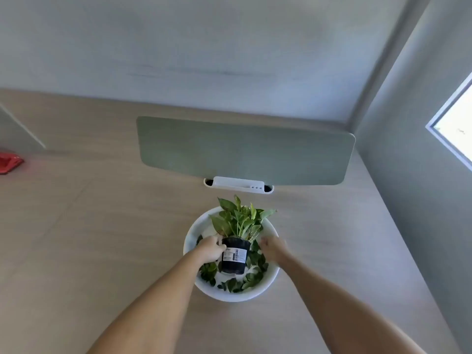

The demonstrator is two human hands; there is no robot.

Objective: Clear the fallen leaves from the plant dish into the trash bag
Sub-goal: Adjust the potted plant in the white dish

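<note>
A white round dish (237,298) sits on the wooden table. A black plant pot (233,259) with a white label stands in it, holding a green leafy plant (240,218). Several fallen green leaves (233,283) lie on the dish floor around the pot, mostly in front and to the right. My left hand (210,247) is wrapped against the pot's upper left side. My right hand (273,247) hovers just right of the pot, blurred, with its fingers apart and nothing in it. No trash bag is in view.
A grey-green divider panel (242,152) stands behind the dish in a white holder (238,185). A red object (9,162) lies at the far left edge. The wall and a window (454,123) close off the right side.
</note>
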